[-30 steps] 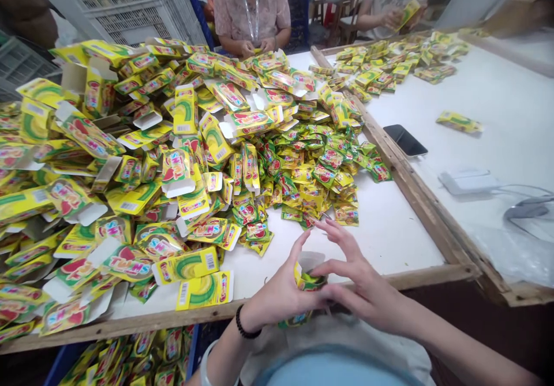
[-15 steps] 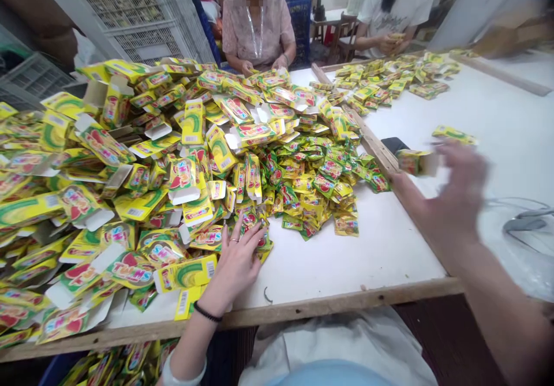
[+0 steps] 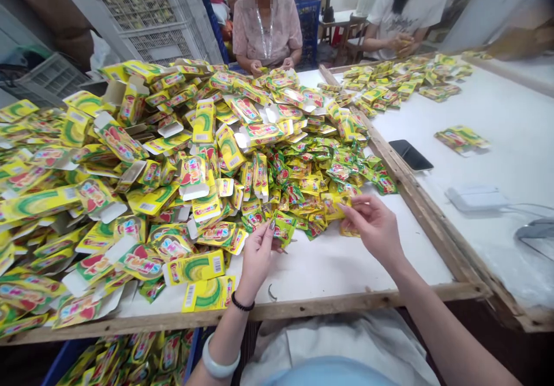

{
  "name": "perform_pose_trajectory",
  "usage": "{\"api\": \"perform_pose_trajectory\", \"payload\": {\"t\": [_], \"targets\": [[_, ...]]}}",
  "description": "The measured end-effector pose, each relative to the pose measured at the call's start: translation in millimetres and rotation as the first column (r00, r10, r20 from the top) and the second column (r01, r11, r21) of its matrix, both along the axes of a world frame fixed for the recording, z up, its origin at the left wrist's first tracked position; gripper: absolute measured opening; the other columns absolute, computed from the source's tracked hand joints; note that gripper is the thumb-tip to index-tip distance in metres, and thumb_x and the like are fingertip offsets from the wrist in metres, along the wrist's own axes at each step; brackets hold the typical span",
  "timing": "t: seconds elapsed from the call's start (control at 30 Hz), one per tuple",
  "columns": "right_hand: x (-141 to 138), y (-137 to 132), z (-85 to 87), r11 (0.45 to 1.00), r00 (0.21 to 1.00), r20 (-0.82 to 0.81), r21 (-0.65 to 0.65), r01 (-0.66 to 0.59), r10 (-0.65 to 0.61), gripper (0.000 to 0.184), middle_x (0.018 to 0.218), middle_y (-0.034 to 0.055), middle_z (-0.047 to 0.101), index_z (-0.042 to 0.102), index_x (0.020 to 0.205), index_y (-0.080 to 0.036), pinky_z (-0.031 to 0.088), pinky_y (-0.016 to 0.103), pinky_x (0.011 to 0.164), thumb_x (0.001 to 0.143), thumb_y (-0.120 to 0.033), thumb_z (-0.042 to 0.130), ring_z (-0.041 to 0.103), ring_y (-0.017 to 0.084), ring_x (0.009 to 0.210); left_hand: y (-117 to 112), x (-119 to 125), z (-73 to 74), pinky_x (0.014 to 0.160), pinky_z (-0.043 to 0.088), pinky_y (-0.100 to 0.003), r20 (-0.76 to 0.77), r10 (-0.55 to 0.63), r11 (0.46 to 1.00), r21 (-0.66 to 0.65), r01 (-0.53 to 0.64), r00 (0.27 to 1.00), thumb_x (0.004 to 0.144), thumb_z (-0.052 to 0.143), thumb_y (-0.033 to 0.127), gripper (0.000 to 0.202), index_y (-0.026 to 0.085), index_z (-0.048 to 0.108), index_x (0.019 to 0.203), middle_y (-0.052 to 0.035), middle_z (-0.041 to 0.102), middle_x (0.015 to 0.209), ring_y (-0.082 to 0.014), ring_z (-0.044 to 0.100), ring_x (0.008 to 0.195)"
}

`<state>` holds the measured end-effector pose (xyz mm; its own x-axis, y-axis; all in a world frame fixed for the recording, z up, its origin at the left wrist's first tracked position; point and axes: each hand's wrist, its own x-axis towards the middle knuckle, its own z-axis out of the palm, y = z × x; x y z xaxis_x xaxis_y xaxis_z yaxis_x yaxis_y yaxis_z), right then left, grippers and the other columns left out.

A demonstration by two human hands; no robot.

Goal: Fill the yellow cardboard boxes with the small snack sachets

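My left hand (image 3: 258, 253) pinches a small green-and-yellow sachet (image 3: 283, 228) at the near edge of a heap of sachets (image 3: 315, 172) on the white table (image 3: 329, 262). My right hand (image 3: 375, 224) reaches into the same heap, its fingers closing on a yellow sachet (image 3: 332, 204). A big pile of yellow folded cartons (image 3: 108, 178) covers the left half of the table. Two filled cartons (image 3: 462, 138) lie on the neighbouring table to the right.
A black phone (image 3: 410, 155) and a white device (image 3: 476, 197) with a cable lie on the right table. A wooden rail (image 3: 426, 210) separates the tables. Two other people (image 3: 267, 25) sit at the far end handling packs. A blue crate of cartons (image 3: 130, 360) stands below.
My right hand put the filled carton down on the right table and came back to the sachet heap. My left hand went from lying flat on the sachets to pinching one.
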<state>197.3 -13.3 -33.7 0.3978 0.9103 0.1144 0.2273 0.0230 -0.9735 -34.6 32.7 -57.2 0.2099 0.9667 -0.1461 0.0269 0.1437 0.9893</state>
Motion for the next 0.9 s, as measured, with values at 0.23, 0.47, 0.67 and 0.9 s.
{"api": "perform_pose_trajectory", "payload": {"t": [0.23,0.47,0.67,0.9], "targets": [[-38,-6,10.3,0.897,0.888,-0.237,-0.111,-0.428,0.395,0.026,0.059,-0.0058,0.054,0.049,0.085,-0.019,0.043,0.022,0.043,0.08,-0.041,0.062,0.053,0.01,0.045,-12,18,14.5,0.055,0.053,-0.029,0.209,-0.27,0.944,-0.134,0.301,0.94,0.083,0.048,0.054,0.046,0.012,0.058,0.099,-0.0045,0.064,0.076,-0.0144,0.061,0.058],[-37,-5,4.6,0.799,0.821,-0.092,-0.192,-0.57,0.563,0.042,0.103,0.0072,0.061,0.049,0.114,-0.02,0.053,0.027,0.065,0.079,-0.041,0.063,0.061,0.018,0.088,-39,10,27.9,0.062,0.049,-0.023,0.039,-0.365,0.931,-0.017,0.365,0.93,0.083,0.058,0.033,0.038,0.019,0.041,0.114,-0.002,0.064,0.082,-0.0134,0.063,0.071],[-24,-20,-5.7,0.82,0.757,0.319,-0.284,-0.498,0.57,0.026,0.067,0.0022,0.061,0.056,0.088,-0.016,0.048,0.026,0.052,0.092,-0.037,0.042,0.061,0.016,0.057,-11,-30,51.1,0.075,0.048,-0.034,-0.556,-0.01,0.893,0.369,0.258,0.831,0.079,0.062,0.042,0.041,0.021,0.045,0.111,-0.0025,0.061,0.08,-0.0193,0.061,0.078],[-8,-36,-41.4,0.872,0.325,0.861,-0.234,-0.43,0.391,0.029,0.078,0.0073,0.061,0.059,0.086,-0.017,0.049,0.033,0.058,0.083,0.0,0.036,0.061,0.022,0.067,96,-81,76.3,0.101,0.029,-0.053,-0.63,0.736,0.656,0.754,-0.032,0.247,0.07,0.063,0.054,0.091,0.01,0.022,0.138,-0.0235,0.038,0.134,-0.039,0.033,0.126]]}}
